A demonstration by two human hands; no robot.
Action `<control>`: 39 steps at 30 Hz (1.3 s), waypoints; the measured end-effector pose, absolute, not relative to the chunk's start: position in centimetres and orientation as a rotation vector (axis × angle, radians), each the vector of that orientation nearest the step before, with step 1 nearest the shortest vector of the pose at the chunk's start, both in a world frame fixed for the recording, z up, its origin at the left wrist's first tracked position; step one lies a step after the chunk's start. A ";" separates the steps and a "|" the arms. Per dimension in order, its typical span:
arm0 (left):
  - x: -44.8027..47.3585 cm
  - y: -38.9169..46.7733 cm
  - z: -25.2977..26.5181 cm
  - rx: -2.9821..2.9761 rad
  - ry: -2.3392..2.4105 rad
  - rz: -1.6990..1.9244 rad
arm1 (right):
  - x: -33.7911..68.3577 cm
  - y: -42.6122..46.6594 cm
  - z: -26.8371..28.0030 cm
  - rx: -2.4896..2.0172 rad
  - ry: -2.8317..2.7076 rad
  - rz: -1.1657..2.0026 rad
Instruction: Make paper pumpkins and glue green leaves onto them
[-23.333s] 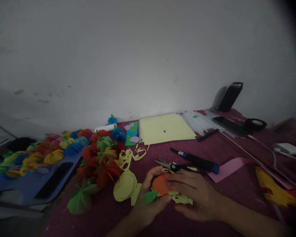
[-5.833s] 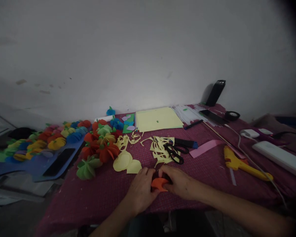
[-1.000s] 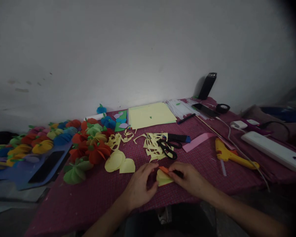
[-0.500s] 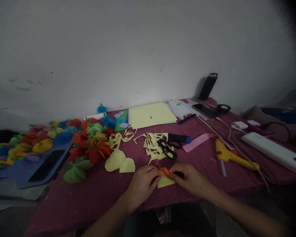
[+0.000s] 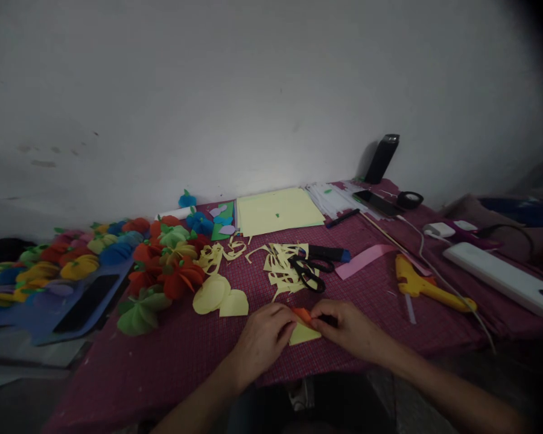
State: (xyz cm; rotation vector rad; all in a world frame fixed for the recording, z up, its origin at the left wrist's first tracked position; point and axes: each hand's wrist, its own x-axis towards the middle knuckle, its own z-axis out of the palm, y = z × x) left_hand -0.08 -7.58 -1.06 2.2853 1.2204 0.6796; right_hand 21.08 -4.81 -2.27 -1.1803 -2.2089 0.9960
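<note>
Near the table's front edge, my left hand [image 5: 266,333] and my right hand [image 5: 344,324] pinch a small orange paper piece [image 5: 303,314] from either side. Under it lies a pale yellow paper piece [image 5: 304,335], partly covered by my fingers. Whether the fingertips also grip the yellow paper is hidden. Just beyond my hands are black-handled scissors [image 5: 308,278] on a tangle of yellow paper scraps [image 5: 280,265]. Yellow paper circles [image 5: 210,294] and a rounded yellow cut-out [image 5: 234,303] rest to the left of my left hand.
Many colourful folded-paper pumpkins [image 5: 181,277] crowd the left side. Yellow sheets [image 5: 276,211] lie at the back by the wall. On the right are a yellow glue gun [image 5: 428,289], a pink paper strip [image 5: 364,259], a white power strip [image 5: 502,277] with a cable, and a black bottle [image 5: 382,159].
</note>
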 end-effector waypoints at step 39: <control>-0.2 -8.8 -1.6 2.207 1.418 0.683 | 21.7 -5.1 -2.8 -1.205 -2.068 1.022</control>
